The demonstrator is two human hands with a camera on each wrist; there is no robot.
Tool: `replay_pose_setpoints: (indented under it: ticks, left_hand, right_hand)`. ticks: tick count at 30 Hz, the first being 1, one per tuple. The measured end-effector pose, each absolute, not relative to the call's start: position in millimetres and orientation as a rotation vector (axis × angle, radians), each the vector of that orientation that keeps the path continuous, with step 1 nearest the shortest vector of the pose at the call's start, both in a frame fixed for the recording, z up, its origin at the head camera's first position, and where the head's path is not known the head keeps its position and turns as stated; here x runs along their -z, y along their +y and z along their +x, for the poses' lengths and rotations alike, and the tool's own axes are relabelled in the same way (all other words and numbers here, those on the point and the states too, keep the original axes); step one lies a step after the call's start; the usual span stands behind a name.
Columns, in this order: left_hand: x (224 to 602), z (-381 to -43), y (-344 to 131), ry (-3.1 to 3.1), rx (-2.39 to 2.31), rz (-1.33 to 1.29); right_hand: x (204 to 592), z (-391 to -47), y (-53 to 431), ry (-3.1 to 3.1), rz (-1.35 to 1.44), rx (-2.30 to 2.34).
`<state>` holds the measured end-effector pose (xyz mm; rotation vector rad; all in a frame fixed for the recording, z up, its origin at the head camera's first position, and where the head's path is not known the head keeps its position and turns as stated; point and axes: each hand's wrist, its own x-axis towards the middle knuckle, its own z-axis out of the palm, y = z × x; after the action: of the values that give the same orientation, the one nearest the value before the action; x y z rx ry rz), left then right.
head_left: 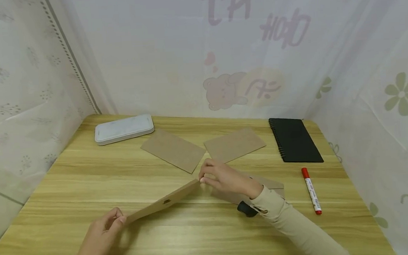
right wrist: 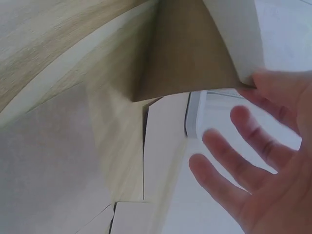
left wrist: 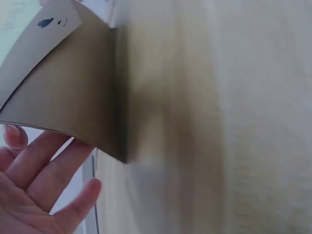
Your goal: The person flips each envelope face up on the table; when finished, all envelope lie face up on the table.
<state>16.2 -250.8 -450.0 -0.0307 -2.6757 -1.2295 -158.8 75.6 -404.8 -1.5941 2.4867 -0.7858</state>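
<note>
A brown kraft paper envelope (head_left: 151,209) is held tilted above the front middle of the table, one long edge low. My left hand (head_left: 100,235) pinches its near left end between thumb and fingers. At the far right end, the thumb and index finger of my right hand (head_left: 224,177) pinch a corner; the right wrist view shows the other fingers (right wrist: 239,161) spread free. A small dark hat and moustache are printed on the envelope's flap (left wrist: 46,36). Another brown piece (head_left: 275,185) lies partly hidden under my right forearm.
Two flat kraft pieces (head_left: 174,150) (head_left: 234,145) lie at the table's back middle. A white case (head_left: 124,129) sits back left. On the right are a black spiral notebook (head_left: 296,139) and a red-capped marker (head_left: 311,191). A small black object (head_left: 246,209) shows beside my right cuff.
</note>
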Motion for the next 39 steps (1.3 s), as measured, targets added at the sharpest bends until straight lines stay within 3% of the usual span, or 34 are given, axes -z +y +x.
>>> replay_pose_setpoints:
  ticks: [7, 18, 28, 39]
  left_hand:
    - [438.8, 12.0, -252.4, -2.783, 1.319, 0.093]
    - [444.4, -2.1, -243.4, -2.529, 1.238, -0.053]
    - [462.8, -9.8, -238.8, -2.296, 0.968, -0.572]
    - [471.1, -3.5, -237.5, -2.534, 0.726, -0.447]
  right_hand:
    - [408.7, -161.6, 68.1, 2.539, -1.597, 0.859]
    - [416.5, -162.9, 63.6, 2.733, -1.549, 0.956]
    - [422.6, -163.4, 62.2, 2.825, -1.425, 0.919]
    - [425.6, -158.5, 61.9, 2.666, -1.304, 0.942]
